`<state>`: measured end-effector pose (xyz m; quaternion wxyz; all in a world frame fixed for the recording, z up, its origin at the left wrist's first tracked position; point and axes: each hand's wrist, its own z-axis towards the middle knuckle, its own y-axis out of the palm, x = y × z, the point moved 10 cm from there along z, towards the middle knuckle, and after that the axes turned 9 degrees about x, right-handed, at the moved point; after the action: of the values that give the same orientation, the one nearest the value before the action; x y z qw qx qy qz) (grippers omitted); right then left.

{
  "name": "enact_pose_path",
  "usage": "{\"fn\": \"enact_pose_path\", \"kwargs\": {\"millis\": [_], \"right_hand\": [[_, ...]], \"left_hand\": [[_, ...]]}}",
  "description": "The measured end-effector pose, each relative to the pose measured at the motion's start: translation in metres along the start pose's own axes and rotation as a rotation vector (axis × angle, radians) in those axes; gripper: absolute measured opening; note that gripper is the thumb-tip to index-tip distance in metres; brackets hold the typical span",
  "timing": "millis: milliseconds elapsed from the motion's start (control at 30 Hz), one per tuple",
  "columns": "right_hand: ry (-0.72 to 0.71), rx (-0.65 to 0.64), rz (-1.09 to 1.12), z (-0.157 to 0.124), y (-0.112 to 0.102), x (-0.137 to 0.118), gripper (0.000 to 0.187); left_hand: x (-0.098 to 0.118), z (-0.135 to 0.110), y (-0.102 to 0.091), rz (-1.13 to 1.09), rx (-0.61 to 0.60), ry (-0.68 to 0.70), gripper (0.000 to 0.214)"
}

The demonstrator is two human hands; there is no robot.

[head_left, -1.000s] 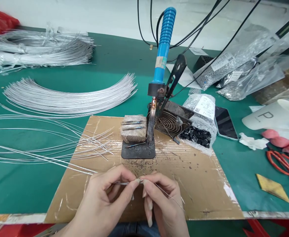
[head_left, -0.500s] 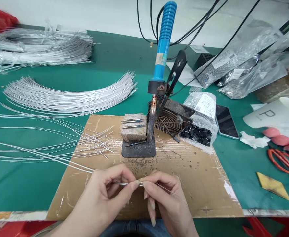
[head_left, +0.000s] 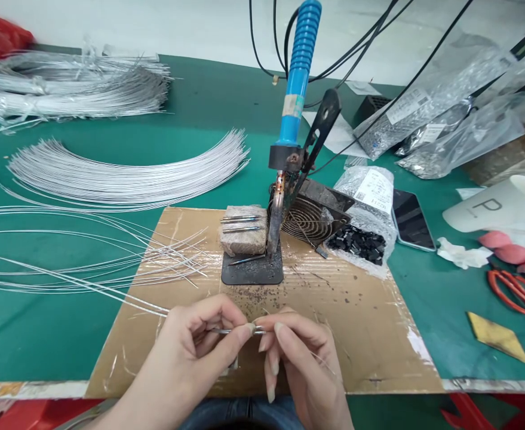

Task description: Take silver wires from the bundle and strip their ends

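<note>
My left hand (head_left: 203, 340) pinches a thin silvery wire-like piece (head_left: 260, 330) between thumb and forefinger, and its bright end sticks out past the fingertips. Pale thin wires (head_left: 148, 306) run in from the left and pass behind this hand. Just to the right, my right hand (head_left: 298, 352) has its forefinger against that bright end, with the thumb slightly back from it. A fine pale wire (head_left: 322, 361) shows along the right palm, and the remaining fingers are curled. Fingers hide how the wire and the silvery piece meet.
Beyond my hands a blue-handled soldering iron (head_left: 295, 89) stands in a holder on cardboard (head_left: 325, 298). Near it are a block (head_left: 243, 239) with metal pins, a fan (head_left: 311, 221) and a bag of black parts (head_left: 356, 245). Wire bundles (head_left: 123, 179) lie left, scissors (head_left: 513, 292) right.
My right thumb has lifted back from the silvery piece, baring more of its end. The right hand has turned slightly; my left hand keeps its pinch.
</note>
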<state>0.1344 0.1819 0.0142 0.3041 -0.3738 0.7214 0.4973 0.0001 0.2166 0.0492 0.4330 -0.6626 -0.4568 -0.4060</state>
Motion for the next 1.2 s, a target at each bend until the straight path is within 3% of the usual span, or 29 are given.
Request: {"fn": "enact_pose_path", "kwargs": {"millis": [200,367,900,1200], "right_hand": [[-0.053,0.050,-0.010,0.000,-0.003,-0.002,0.027],[-0.007,0.062,0.010,0.000,0.001,0.002,0.021],[0.092,0.131,0.119,0.000,0.004,0.007,0.025],[0.114,0.189,0.212,0.000,0.004,0.017,0.025]], "left_hand": [[0.004,0.002,-0.004,-0.016,0.043,0.047,0.028],[0.008,0.002,-0.006,-0.011,0.095,0.079,0.021],[-0.001,-0.011,-0.009,0.299,0.214,0.214,0.026],[-0.002,-0.009,-0.007,0.171,0.254,0.201,0.024]]}}
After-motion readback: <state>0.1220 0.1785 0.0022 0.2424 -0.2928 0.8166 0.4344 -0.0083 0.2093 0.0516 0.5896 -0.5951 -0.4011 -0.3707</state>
